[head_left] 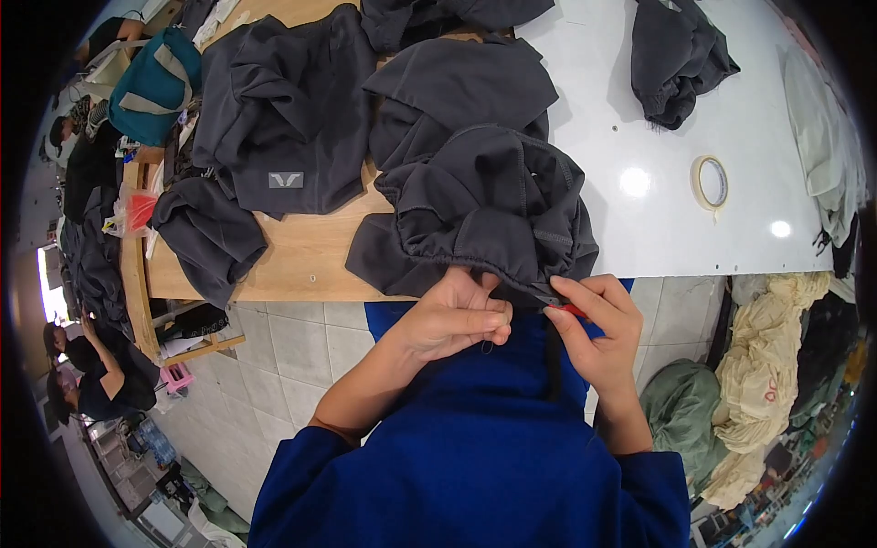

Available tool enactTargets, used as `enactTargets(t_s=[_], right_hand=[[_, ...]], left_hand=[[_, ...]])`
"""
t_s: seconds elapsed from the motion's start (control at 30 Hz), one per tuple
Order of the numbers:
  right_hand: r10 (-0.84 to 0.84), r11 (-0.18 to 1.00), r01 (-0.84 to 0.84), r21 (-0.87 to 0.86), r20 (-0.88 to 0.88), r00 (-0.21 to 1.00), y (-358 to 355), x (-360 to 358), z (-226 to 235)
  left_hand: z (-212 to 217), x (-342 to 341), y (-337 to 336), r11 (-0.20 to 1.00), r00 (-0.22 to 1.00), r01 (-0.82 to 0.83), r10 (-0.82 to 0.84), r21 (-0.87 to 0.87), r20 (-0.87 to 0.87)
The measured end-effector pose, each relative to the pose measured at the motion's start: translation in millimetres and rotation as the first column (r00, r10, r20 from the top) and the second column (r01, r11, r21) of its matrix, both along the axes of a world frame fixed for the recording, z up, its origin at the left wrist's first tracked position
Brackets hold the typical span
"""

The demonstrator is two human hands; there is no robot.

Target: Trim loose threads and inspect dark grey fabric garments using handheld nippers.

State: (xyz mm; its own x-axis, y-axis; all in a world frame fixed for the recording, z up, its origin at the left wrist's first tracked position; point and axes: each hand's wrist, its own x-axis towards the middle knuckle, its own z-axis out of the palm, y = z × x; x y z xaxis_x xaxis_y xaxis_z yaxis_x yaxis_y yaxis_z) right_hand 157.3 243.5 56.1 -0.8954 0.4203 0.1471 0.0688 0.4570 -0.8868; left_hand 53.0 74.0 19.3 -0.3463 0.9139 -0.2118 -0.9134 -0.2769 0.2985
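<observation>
A dark grey garment [489, 205] lies bunched at the table's near edge, its gathered elastic edge and seams turned toward me. At that edge my left hand [457, 315] is closed, fingertips partly behind the cloth and thumb pressed against the curled fingers. A thin dark thread [487, 347] loops below them. On the right, my right hand [598, 329] grips a small red-handled tool [570, 310] between thumb and fingers. Its tip lies against the garment's edge; the hand hides most of it, so its exact kind is unclear.
More dark grey garments [288, 110] lie across the wooden tabletop [283, 265]. A tape roll [709, 183] and another dark garment [681, 64] rest on the white tabletop [603, 164]. Cream cloth [763, 356] and green cloth [681, 411] are heaped at right. Other people sit far left.
</observation>
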Motion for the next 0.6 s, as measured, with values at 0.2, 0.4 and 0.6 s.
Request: enactTargets(t_s=[0.2, 0.4, 0.6], right_hand=[[0.027, 0.986, -0.027, -0.165, 0.002, 1.0, 13, -1, -10], [-0.212, 0.725, 0.182, -0.664, 0.036, 0.977, 23, -3, -45], [-0.223, 0.479, 0.298, -0.826, 0.214, 0.951, 31, -28, -46]], left_hand=[[3, -12, -25, 0.959, 0.968, -0.012, -0.06, -0.285, -0.243], [-13, -51, -104, 0.739, 0.675, -0.292, -0.291, -0.608, -0.678], [-4, -90, -112, 0.089, -0.029, -0.995, -0.687, -0.044, -0.726]])
